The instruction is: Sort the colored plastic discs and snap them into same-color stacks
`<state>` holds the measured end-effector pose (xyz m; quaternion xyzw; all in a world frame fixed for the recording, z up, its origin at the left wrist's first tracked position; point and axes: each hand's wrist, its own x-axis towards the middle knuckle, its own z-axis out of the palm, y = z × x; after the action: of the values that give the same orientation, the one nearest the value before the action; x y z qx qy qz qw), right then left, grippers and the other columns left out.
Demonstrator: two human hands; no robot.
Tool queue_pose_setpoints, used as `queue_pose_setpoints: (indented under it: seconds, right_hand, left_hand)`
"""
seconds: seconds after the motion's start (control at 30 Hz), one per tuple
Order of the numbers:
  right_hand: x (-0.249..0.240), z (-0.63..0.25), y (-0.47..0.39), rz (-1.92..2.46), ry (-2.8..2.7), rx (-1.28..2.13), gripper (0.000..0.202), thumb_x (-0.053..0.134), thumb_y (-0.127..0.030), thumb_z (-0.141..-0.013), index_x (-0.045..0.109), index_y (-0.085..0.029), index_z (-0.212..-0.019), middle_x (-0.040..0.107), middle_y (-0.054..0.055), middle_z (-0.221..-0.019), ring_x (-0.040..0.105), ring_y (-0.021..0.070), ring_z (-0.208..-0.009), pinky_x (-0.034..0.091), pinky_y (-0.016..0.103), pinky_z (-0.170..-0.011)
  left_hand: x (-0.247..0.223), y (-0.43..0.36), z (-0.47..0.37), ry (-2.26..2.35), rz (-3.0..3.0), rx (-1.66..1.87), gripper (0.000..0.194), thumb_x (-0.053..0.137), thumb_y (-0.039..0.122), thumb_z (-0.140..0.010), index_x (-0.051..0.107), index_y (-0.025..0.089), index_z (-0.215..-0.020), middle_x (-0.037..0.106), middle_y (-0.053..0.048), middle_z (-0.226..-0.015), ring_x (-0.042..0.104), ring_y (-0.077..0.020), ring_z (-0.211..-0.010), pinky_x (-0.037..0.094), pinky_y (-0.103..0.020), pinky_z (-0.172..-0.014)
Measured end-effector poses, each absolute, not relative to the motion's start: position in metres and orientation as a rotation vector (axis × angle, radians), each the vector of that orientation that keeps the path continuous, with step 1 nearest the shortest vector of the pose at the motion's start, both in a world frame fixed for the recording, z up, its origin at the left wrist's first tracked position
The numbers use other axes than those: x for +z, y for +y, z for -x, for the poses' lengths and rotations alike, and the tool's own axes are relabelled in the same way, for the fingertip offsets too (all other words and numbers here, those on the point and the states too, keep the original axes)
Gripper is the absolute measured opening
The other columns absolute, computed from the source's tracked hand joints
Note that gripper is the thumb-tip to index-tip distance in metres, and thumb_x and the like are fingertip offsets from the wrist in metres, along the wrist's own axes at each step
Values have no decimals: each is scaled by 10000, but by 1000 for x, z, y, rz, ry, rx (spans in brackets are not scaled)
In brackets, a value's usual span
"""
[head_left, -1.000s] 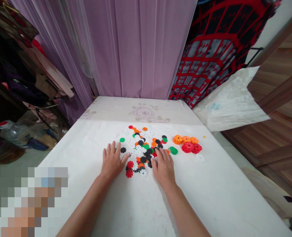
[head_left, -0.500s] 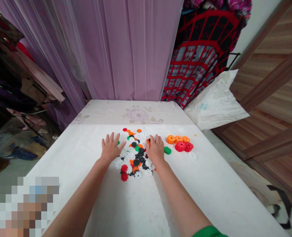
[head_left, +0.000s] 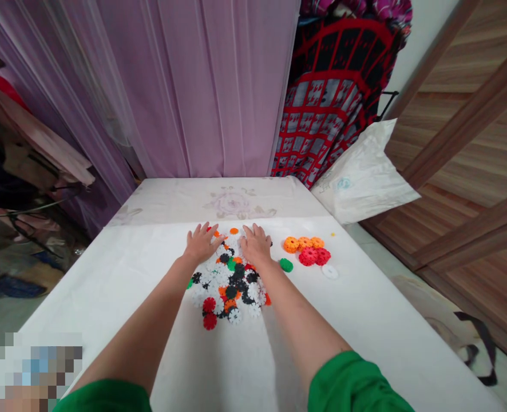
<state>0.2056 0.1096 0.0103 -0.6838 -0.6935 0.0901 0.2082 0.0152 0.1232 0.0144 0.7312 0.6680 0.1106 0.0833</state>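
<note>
A loose heap of notched plastic discs (head_left: 219,277) in white, black, red, orange and green lies mid-table. My left hand (head_left: 202,245) rests at the heap's far left edge, fingers spread. Opposite it, at the far right edge, my right hand (head_left: 256,246) lies palm down with its fingers apart, covering some discs. Neither hand visibly grips anything; what is under the palms is hidden. Right of the heap are a green disc pile (head_left: 285,265), orange disc stacks (head_left: 304,244), red disc stacks (head_left: 314,256) and a white disc (head_left: 329,271).
The discs are on a white-covered table (head_left: 129,274) with a floral strip at its far end. A white plastic bag (head_left: 363,177) hangs by the right far corner. Purple curtains (head_left: 210,86) stand behind, wooden doors (head_left: 463,143) to the right. A small yellow bit (head_left: 333,234) lies near the right edge.
Both hands have moved toward the far side of the heap and a little closer together, uncovering more discs on the near side. The view has shifted slightly to the right.
</note>
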Motion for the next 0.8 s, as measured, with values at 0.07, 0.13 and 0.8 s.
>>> queue_pose_setpoints:
  seconds: [0.07,0.13,0.8]
  right_hand:
    - [18,-201,123,1969,-1962,359,475,404,-351,-1011,508,-294,-1471,389,113,-1617,336,361,-1477,290,677,-1125]
    - [24,-196,130,1983,-2023,431,455,379,-347,-1024,521,-317,-1456,400,86,-1614,326,352,-1486,274,695,-1129]
    - [-7,-240,13,1449,-1522,396,298,495,-248,-900,773,-249,-1008,801,34,-1001,742,190,-922,576,301,-858]
  left_hand:
    - [16,131,-20,1971,-2174,256,625,392,590,-961,493,284,-1496,379,-127,-1627,291,-368,-1520,213,-666,-1177]
    - [13,135,-23,1899,-2230,240,585,396,572,-962,528,304,-1466,405,-111,-1615,308,-357,-1515,205,-669,-1179]
    - [-15,7,28,2113,-1383,1383,445,523,341,-882,665,238,-1291,740,-53,-1096,667,-236,-1093,518,-389,-1005]
